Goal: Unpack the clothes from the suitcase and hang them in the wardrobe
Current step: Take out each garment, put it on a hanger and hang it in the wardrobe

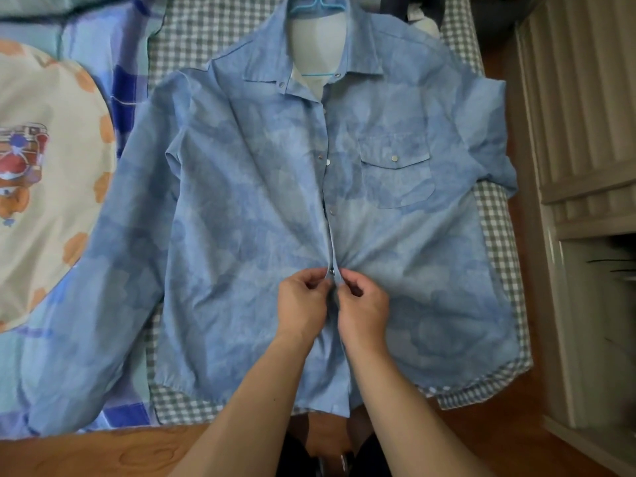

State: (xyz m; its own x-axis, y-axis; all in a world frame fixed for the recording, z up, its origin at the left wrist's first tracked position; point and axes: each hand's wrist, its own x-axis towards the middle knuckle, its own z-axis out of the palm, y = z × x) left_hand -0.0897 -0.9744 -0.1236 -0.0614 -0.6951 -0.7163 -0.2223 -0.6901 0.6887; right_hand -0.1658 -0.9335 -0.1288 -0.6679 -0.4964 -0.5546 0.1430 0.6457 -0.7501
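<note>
**Snapping the shirt shut before hanging**

Pinching the two front edges of the blue shirt (241, 201) at a lower snap, thumb and fingers (318, 282) of the left hand (303, 304) curled on the near-left edge, those of the right hand (363, 306) curled on the near-right edge. Drawn together so that cloth puckers toward the snap (332, 270) between both grips, probably to line up its two halves and press them closed. Cannot tell whether that snap is already joined. Higher snaps along the placket look closed up to the chest; collar left open.

Spread flat, front up, on the checked sheet (192, 49) of the bed, most likely so both edges lie even while fastening. Already threaded on a light blue hanger (318, 5) at the shirt's collar, hook pointing away beyond the neckline, so closing the front should keep the shirt from slipping off once lifted. Hem of the shirt still unfastened below the hands.

Left of the shirt, a blue patterned quilt (86, 339) under the long sleeve, and a round cartoon cushion (51, 184) beyond it. Right of the shirt, a slatted pale cabinet (585, 98), close to the bed. Above the shirt's right shoulder, dark garments (395, 5), partly cut off. No suitcase visible. Nothing lying on the shirt itself to block the lift.
</note>
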